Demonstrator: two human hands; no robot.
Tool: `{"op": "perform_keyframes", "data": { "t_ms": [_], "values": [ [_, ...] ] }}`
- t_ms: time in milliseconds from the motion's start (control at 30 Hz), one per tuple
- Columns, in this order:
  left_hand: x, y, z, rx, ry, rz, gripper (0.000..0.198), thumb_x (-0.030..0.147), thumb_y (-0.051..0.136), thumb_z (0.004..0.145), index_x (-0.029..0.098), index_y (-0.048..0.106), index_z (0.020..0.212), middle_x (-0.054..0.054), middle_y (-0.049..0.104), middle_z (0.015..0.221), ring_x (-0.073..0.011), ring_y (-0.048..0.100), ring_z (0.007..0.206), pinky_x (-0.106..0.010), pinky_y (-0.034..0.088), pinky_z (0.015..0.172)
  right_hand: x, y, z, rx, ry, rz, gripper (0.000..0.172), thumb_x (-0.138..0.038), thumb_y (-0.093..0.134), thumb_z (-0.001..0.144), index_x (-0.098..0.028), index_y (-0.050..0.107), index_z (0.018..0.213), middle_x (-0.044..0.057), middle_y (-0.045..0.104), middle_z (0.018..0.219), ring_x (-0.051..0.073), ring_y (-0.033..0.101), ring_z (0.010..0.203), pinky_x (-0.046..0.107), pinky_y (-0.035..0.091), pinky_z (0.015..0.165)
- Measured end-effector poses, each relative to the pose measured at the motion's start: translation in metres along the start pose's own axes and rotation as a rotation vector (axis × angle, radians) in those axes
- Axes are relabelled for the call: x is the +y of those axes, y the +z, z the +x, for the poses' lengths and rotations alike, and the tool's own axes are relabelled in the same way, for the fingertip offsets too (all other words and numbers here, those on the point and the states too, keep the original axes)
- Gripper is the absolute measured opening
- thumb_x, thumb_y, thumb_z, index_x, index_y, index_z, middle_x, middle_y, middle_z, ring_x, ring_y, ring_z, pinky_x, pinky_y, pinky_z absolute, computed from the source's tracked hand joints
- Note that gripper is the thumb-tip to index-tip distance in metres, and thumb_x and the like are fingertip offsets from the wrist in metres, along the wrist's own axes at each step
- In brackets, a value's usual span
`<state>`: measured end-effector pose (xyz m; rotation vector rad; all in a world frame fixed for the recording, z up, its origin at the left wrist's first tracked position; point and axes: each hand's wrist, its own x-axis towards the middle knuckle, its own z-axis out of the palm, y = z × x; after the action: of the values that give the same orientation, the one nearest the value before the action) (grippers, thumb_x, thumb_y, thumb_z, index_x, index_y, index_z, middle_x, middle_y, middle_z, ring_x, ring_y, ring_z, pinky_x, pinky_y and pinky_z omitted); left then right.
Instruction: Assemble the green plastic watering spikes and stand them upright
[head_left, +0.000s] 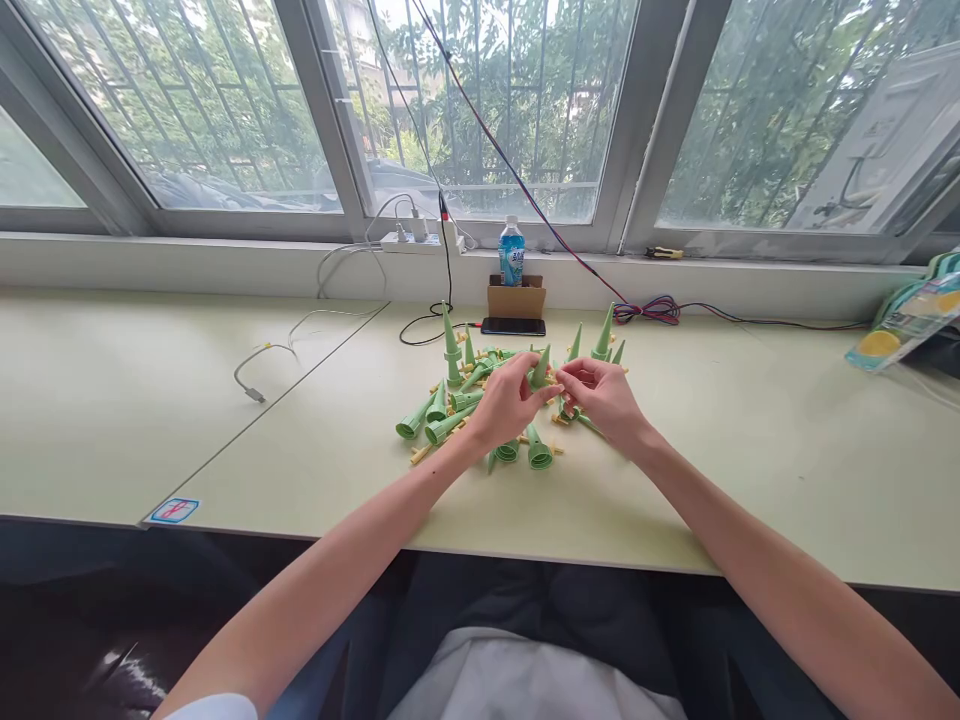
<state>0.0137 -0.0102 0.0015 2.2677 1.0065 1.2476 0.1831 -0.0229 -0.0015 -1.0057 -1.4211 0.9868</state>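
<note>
My left hand (pixel 512 402) is closed around a green plastic watering spike (pixel 541 368), whose pointed tip sticks up above the fingers. Close beside it, my right hand (pixel 600 398) pinches at the spike's side, where a bit of yellow shows between the fingertips; the small part is mostly hidden. Under and around both hands lies a pile of similar green spikes (pixel 444 428) with small yellow valves (pixel 421 454). Some spikes, such as a tall one (pixel 451 345) at the left and another (pixel 604 335) at the right, stand with tips up.
Behind the pile, a phone (pixel 513 327) lies before a cardboard box (pixel 517 298) with a blue bottle (pixel 511 254). A white cable (pixel 255 394) lies at left, bundled wires (pixel 649 310) at right. A plastic package (pixel 904 322) sits far right. The table's front edge is near my body.
</note>
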Motion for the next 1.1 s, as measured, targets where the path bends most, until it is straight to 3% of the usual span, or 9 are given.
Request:
{"op": "perform_keyframes", "data": {
  "t_ms": [267,467,700,800,1100],
  "values": [
    [0.001,0.003,-0.001,-0.007,-0.017,-0.078,0.028,0.044,0.061,0.088,0.018,0.053,0.085,0.000,0.057,0.084,-0.0075,0.038,0.054,-0.023,0.036,0.052,0.002,0.001,-0.002,-0.013,-0.031,-0.009,0.030,-0.048,0.069,0.081,-0.018,0.063,0.077,-0.002,0.057,0.059,0.011,0.052,0.047,0.027,0.046,0.047],
    [0.000,0.005,-0.001,0.028,-0.083,-0.144,0.029,0.047,0.062,0.087,0.019,0.055,0.085,0.002,0.055,0.072,-0.0070,0.038,0.050,-0.022,0.034,0.048,-0.005,0.004,-0.005,-0.008,-0.092,-0.078,0.028,-0.046,0.064,0.085,-0.019,0.062,0.079,-0.002,0.057,0.059,0.012,0.054,0.048,0.027,0.046,0.049],
    [0.000,0.003,0.001,0.086,-0.112,-0.183,0.031,0.049,0.059,0.089,0.018,0.056,0.086,0.000,0.063,0.076,-0.0084,0.050,0.053,-0.022,0.039,0.052,-0.006,0.007,-0.007,-0.049,-0.136,-0.135,0.027,-0.045,0.064,0.085,-0.018,0.063,0.085,0.000,0.060,0.064,0.011,0.054,0.050,0.026,0.045,0.048],
    [-0.001,0.004,0.001,0.096,-0.119,-0.173,0.031,0.048,0.059,0.089,0.017,0.056,0.084,0.000,0.060,0.072,-0.0082,0.049,0.052,-0.023,0.040,0.053,-0.003,0.007,-0.007,-0.062,-0.141,-0.154,0.028,-0.046,0.063,0.085,-0.018,0.062,0.085,0.002,0.063,0.071,0.011,0.053,0.050,0.026,0.045,0.047],
    [-0.001,0.004,0.000,0.128,-0.157,-0.129,0.034,0.049,0.062,0.086,0.017,0.057,0.078,0.001,0.056,0.065,-0.0081,0.045,0.048,-0.023,0.037,0.049,-0.002,0.009,-0.010,-0.050,-0.208,-0.363,0.022,-0.038,0.054,0.090,-0.019,0.056,0.078,0.002,0.063,0.068,0.011,0.051,0.051,0.027,0.043,0.052]
  ]
}}
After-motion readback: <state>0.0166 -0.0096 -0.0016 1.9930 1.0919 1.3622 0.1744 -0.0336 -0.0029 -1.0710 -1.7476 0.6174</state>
